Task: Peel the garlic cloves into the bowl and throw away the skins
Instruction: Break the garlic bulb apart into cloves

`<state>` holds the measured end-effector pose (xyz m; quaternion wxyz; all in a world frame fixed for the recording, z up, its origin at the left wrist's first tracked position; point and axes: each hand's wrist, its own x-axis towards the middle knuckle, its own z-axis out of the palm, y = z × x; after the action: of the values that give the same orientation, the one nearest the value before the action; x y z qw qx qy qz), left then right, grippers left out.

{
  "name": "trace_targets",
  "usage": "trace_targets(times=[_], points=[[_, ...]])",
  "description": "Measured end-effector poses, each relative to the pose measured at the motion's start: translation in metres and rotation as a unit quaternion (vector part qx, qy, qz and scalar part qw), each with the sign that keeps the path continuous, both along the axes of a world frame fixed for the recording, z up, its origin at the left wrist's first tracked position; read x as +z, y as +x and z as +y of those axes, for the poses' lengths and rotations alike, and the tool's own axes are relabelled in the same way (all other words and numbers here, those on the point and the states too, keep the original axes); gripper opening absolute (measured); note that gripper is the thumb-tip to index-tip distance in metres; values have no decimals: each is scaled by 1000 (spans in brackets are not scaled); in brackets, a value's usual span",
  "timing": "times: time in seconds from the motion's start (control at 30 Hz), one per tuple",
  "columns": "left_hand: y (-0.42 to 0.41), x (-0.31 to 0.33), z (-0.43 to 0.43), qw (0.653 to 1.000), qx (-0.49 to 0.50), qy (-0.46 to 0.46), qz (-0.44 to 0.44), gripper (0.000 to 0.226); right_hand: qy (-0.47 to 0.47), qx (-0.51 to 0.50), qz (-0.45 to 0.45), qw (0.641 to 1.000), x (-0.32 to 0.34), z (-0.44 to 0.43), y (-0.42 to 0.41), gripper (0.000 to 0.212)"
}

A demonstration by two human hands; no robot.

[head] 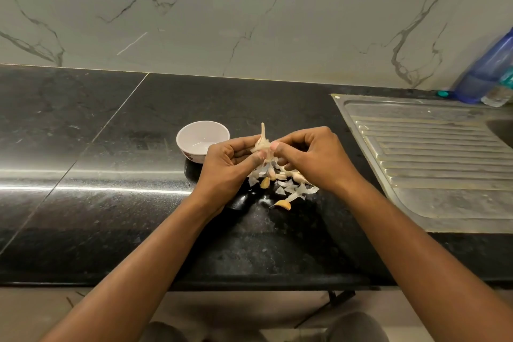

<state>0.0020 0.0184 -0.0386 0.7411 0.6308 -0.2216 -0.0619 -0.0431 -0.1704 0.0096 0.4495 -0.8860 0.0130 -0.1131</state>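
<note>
Both hands meet over the black counter and hold the remains of a garlic bulb (263,144), its dry stem pointing up. My left hand (227,166) grips it from the left with thumb and fingers. My right hand (311,155) pinches it from the right. Below them lies a pile of papery skins (294,189) mixed with several loose cloves; one clove (283,204) lies nearest me, another clove (265,182) sits under the left thumb. A small white bowl (194,130) stands just left of the hands; nothing shows inside it.
A steel sink drainboard (433,164) fills the right side of the black counter (97,175). A blue plastic bottle (488,69) leans against the marble wall at the far right. The counter's front edge runs below my forearms.
</note>
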Motion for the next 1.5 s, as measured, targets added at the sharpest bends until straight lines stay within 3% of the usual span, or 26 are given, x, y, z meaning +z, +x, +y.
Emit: trace_targets(times=[0.47, 0.7, 0.9, 1.1, 1.23, 1.5], points=[[-2, 1, 2, 1000, -24, -7, -2, 37, -2, 54, 55, 997, 7, -1, 5, 14], [-3, 1, 2, 1000, -29, -7, -10, 35, 25, 10, 29, 999, -5, 2, 6, 5], [1, -1, 1, 1000, 3, -19, 4, 32, 40, -39, 7, 998, -9, -2, 4, 13], [-1, 1, 0, 1000, 21, -11, 8, 32, -51, -26, 33, 998, -12, -13, 1, 8], [-3, 3, 0, 1000, 17, -7, 7, 31, -114, 0, 58, 992, -11, -15, -1, 19], [-3, 2, 2, 1000, 5, -3, 10, 36, -89, -13, -5, 996, -5, -8, 3, 9]])
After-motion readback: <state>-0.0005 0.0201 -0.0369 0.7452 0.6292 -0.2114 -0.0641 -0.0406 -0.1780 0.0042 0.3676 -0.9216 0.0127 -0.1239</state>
